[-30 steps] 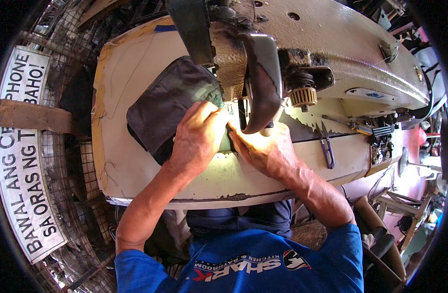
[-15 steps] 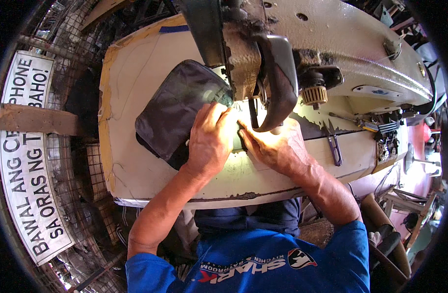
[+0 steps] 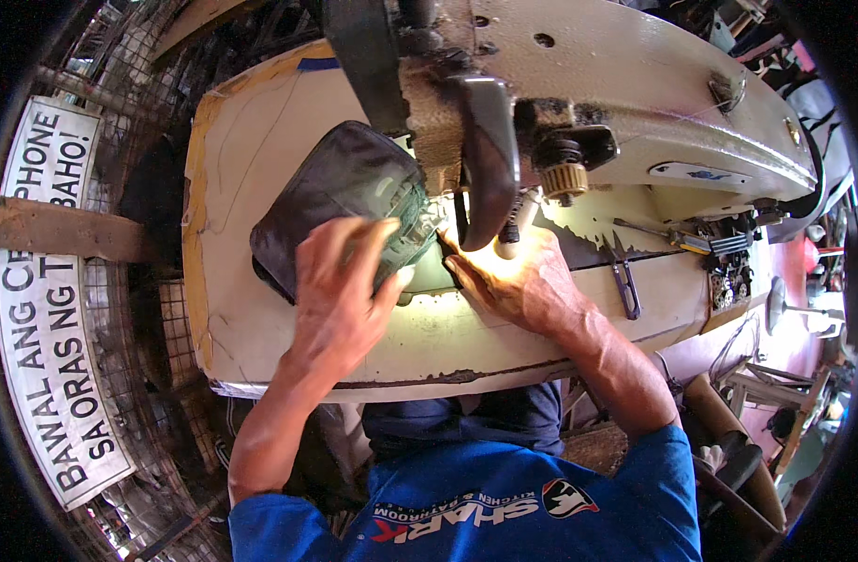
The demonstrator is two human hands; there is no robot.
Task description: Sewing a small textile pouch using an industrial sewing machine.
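Observation:
A dark, rounded rectangular fabric pouch (image 3: 316, 187) lies on the bed of a sewing machine (image 3: 653, 84). Its right part shows a green mottled surface and runs in under the machine's head. My left hand (image 3: 340, 281) is over the pouch's near side, slightly blurred, thumb and fingers apart and holding nothing. Close to the needle area, my right hand (image 3: 527, 286) pinches the dark edge of the pouch between thumb and fingers. The machine's black curved guard (image 3: 490, 159) hides the needle and foot. A lamp lights the fabric and my right fingers brightly.
Scissors (image 3: 625, 286) lie right of my right hand. Beyond them are a screwdriver (image 3: 649, 229) and a small tray of metal parts (image 3: 728, 288). A wire mesh (image 3: 171, 309) with a printed sign (image 3: 64, 375) and a wooden plank (image 3: 68, 225) stands left of the table.
My left hand has let go of the fabric near the needle and moved left over the pouch, its fingers spreading. My right hand keeps its grip. The whole view has shifted slightly.

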